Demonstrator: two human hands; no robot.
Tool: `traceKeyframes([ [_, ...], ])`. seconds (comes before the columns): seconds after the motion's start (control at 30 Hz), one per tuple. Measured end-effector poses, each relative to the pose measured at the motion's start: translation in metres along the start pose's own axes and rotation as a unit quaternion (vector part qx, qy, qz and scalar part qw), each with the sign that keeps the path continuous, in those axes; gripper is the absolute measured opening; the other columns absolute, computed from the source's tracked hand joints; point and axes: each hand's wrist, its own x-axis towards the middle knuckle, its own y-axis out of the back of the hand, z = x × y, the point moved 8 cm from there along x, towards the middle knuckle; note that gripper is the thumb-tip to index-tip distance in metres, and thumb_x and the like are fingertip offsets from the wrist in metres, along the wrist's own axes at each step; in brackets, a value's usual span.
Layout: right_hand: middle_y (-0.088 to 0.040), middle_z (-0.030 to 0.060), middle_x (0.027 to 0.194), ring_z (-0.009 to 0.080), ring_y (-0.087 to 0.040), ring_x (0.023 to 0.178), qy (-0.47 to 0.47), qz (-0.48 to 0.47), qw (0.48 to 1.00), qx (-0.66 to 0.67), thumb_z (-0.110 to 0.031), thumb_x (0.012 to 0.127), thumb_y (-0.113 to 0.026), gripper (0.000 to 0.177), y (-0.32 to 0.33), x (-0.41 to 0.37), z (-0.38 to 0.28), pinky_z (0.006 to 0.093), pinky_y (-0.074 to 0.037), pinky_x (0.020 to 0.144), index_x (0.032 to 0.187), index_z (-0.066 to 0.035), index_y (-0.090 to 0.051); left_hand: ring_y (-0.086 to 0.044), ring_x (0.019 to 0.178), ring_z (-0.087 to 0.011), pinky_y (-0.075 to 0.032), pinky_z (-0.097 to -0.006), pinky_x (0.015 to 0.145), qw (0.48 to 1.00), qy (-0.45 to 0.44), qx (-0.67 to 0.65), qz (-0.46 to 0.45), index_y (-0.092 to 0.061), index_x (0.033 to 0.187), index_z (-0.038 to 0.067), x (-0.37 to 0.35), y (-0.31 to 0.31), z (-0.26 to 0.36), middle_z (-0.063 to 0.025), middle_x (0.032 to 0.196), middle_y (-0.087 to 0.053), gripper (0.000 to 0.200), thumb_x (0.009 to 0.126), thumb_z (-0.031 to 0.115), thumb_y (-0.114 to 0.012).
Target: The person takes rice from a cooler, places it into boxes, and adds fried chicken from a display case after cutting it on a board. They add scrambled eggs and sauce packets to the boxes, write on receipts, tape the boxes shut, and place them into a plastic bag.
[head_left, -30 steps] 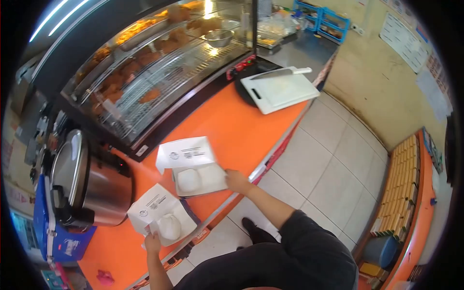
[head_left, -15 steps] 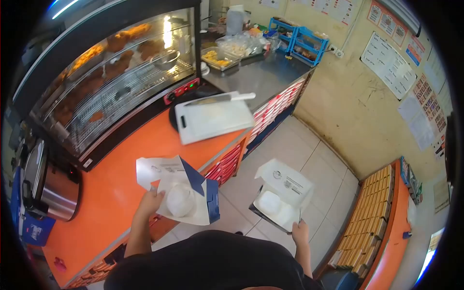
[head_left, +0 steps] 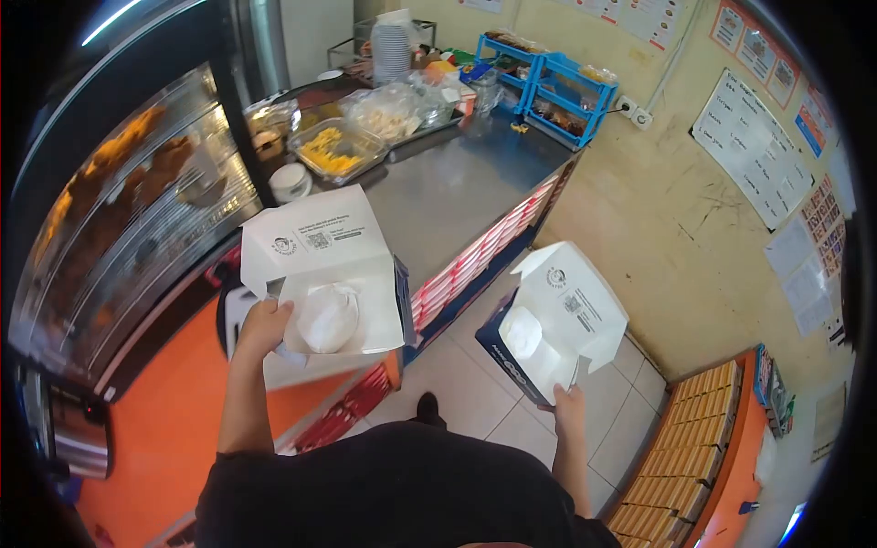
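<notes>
Two hands (head_left: 263,331) (head_left: 568,413), two boxes (head_left: 376,315) (head_left: 553,354) (open); both held

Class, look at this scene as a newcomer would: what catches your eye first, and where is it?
First comes the open takeaway box in the left hand, left of centre, then the second open box in the right hand, each holding a rounded white mound. Next are the glass display cabinet at the left and the bright orange countertop below it.

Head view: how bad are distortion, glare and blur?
Head view: black corners and fisheye bending, display case bowed and soft; head view: light tube glows white; head view: left box and right box fairly sharp, smallest lid print fuzzy.
</notes>
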Motion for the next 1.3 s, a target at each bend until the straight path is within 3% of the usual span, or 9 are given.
traceKeyframes([
  [0.37, -0.061, 0.0155, 0.093, 0.0212, -0.062, 0.070, 0.013, -0.017, 0.995, -0.102, -0.013, 0.088, -0.047, 0.030, -0.031, 0.240, -0.133, 0.0309, -0.054, 0.052, 0.110, 0.007, -0.050, -0.060, 0.086, -0.0379, -0.047, -0.0434, 0.078, 0.960, -0.124, 0.232, -0.094, -0.065, 0.082, -0.004, 0.229, -0.099, 0.194, -0.0252, 0.090, -0.062, 0.039, 0.079, 0.031, -0.047],
  [0.6, -0.062, 0.0118, 0.083, 0.0184, -0.060, 0.068, 0.066, -0.203, 0.931, -0.295, -0.015, 0.088, -0.051, 0.027, -0.136, 0.496, -0.149, 0.0317, -0.049, 0.054, 0.106, 0.004, -0.055, -0.062, 0.091, -0.0325, -0.048, -0.0406, 0.080, 0.940, 0.000, 0.293, -0.176, -0.068, 0.091, 0.003, 0.328, -0.196, 0.214, -0.0163, 0.098, -0.065, 0.034, 0.075, 0.028, -0.050],
  [0.77, -0.062, 0.0201, 0.087, 0.0307, -0.063, 0.081, 0.259, -0.271, 0.748, -0.548, -0.019, 0.083, -0.057, 0.029, -0.260, 0.620, -0.183, 0.0409, -0.049, 0.070, 0.100, 0.005, -0.056, -0.061, 0.091, -0.0329, -0.048, -0.0400, 0.080, 0.959, 0.130, 0.179, -0.178, -0.066, 0.095, -0.002, 0.338, -0.210, 0.200, -0.0199, 0.098, -0.064, 0.040, 0.078, 0.031, -0.053],
  [0.93, -0.058, 0.0159, 0.094, 0.0283, -0.057, 0.087, 0.436, -0.123, 0.832, -0.320, -0.010, 0.073, -0.063, 0.037, -0.298, 0.632, -0.296, 0.0357, -0.046, 0.078, 0.108, -0.001, -0.054, -0.062, 0.089, -0.0236, -0.047, -0.0319, 0.081, 0.978, 0.138, -0.154, 0.019, -0.059, 0.113, 0.003, 0.279, -0.133, 0.234, -0.0171, 0.105, -0.063, 0.041, 0.073, 0.009, -0.061],
  [1.03, -0.057, 0.0124, 0.099, 0.0249, -0.056, 0.086, 0.389, -0.334, 0.840, -0.176, -0.008, 0.076, -0.062, 0.036, -0.347, 0.581, -0.307, 0.0330, -0.044, 0.080, 0.110, -0.003, -0.053, -0.061, 0.094, -0.0249, -0.047, -0.0325, 0.082, 0.909, 0.092, -0.382, 0.138, -0.049, 0.125, 0.009, 0.224, -0.136, 0.250, -0.0180, 0.113, -0.059, 0.056, 0.071, 0.004, -0.063],
  [1.1, -0.057, 0.0130, 0.101, 0.0265, -0.055, 0.092, 0.419, -0.576, 0.692, -0.123, -0.010, 0.073, -0.064, 0.037, -0.394, 0.489, -0.288, 0.0334, -0.043, 0.083, 0.108, -0.003, -0.054, -0.059, 0.100, -0.0252, -0.045, -0.0331, 0.085, 0.920, 0.107, -0.344, 0.156, -0.043, 0.132, 0.013, 0.213, -0.181, 0.238, -0.0181, 0.118, -0.056, 0.064, 0.072, 0.003, -0.063],
  [1.17, -0.055, 0.0186, 0.111, 0.0364, -0.051, 0.105, 0.478, -0.686, 0.510, -0.204, -0.019, 0.068, -0.068, 0.042, -0.412, 0.409, -0.259, 0.0405, -0.040, 0.091, 0.105, -0.005, -0.057, -0.055, 0.104, -0.0281, -0.043, -0.0351, 0.088, 0.934, 0.273, -0.180, 0.144, -0.044, 0.131, 0.016, 0.198, -0.243, 0.212, -0.0190, 0.118, -0.054, 0.063, 0.072, 0.007, -0.065],
  [1.23, -0.053, 0.0197, 0.116, 0.0413, -0.047, 0.111, 0.605, -0.641, 0.399, -0.254, -0.020, 0.069, -0.068, 0.037, -0.421, 0.384, -0.204, 0.0422, -0.039, 0.093, 0.102, -0.006, -0.059, -0.053, 0.103, -0.0328, -0.043, -0.0368, 0.087, 0.955, 0.219, -0.058, 0.192, -0.046, 0.129, 0.019, 0.183, -0.283, 0.200, -0.0189, 0.117, -0.052, 0.064, 0.070, 0.007, -0.067],
  [1.3, -0.053, 0.0201, 0.117, 0.0452, -0.045, 0.113, 0.643, -0.597, 0.399, -0.265, -0.018, 0.071, -0.065, 0.027, -0.432, 0.385, -0.175, 0.0443, -0.040, 0.093, 0.096, -0.007, -0.062, -0.048, 0.105, -0.0371, -0.038, -0.0440, 0.092, 0.943, 0.221, -0.006, 0.247, -0.048, 0.127, 0.020, 0.168, -0.291, 0.201, -0.0175, 0.118, -0.050, 0.059, 0.071, 0.015, -0.066],
])
